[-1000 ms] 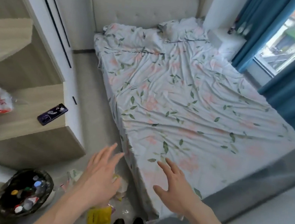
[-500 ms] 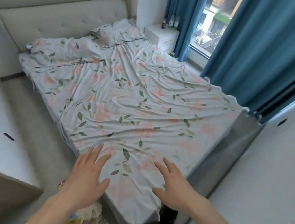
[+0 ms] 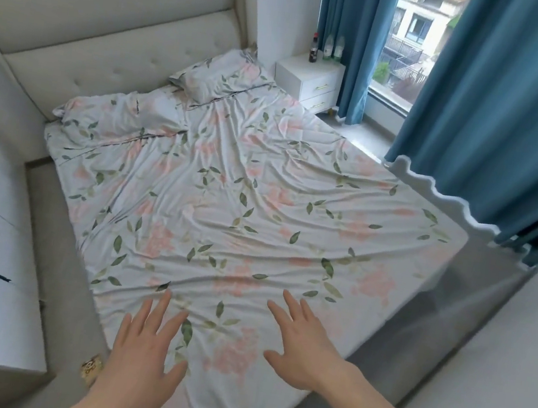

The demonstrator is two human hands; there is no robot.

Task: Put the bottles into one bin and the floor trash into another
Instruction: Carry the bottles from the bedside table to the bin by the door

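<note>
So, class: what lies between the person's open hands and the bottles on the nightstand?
Head view: the bed, floral sheet and pillow, between hands and bottles.

The bed fills the middle; at its head lie two pillows, the headboard behind them. Right of the bed's head stands a nightstand carrying three bottles. Left of the bed's foot, a scrap of trash lies on the floor

Both forearms are extended forward, palms turned down. The left hand and right hand are held empty, fingers spread apart.
</note>
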